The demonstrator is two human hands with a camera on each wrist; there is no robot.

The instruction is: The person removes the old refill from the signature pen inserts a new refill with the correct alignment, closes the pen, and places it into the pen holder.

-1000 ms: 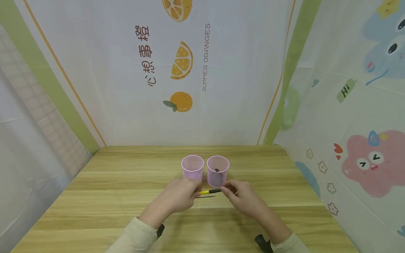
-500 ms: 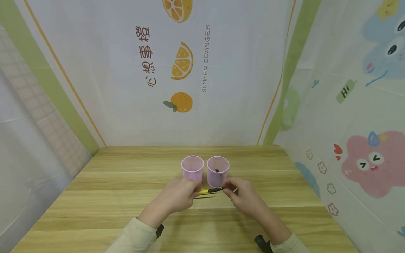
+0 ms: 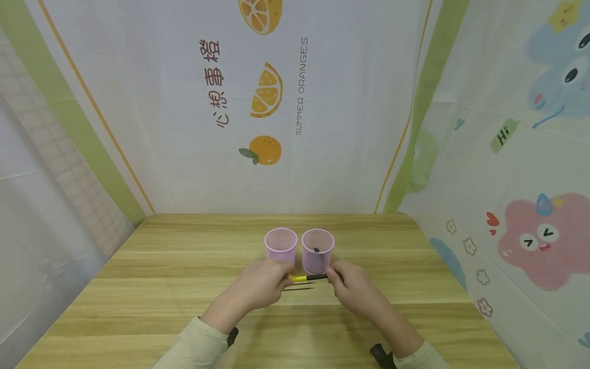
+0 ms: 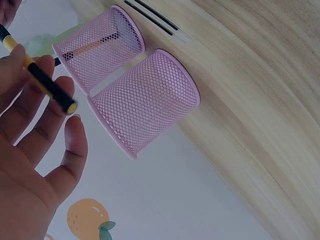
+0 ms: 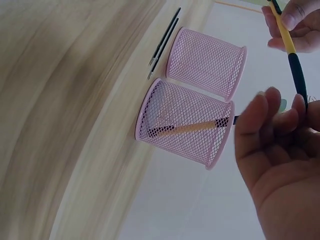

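A yellow and black pen (image 3: 300,278) is held level between my two hands, in front of the pink mesh cups. My left hand (image 3: 264,284) pinches its yellow barrel, and a black end with a yellow cap sticks out past the fingers in the left wrist view. The tapered black end is between the thumb and fingers of my right hand (image 3: 354,288), which hide its tip. Below the pen, two thin dark pen refills (image 5: 164,42) lie side by side on the table, their left ends hidden by the left hand in the head view.
Two pink mesh pen cups stand close together just beyond the hands. A similar yellow and black pen (image 5: 194,127) leans inside the right cup (image 3: 316,264); the left cup (image 4: 145,105) is partly behind the left hand. A printed cloth (image 3: 341,154) hangs behind the wooden table (image 3: 198,241).
My right fingers have shifted and closed more around the pen's black end. Both refills now show below the pen, where one second ago only one was plainly visible. The left hand stays nearly still.
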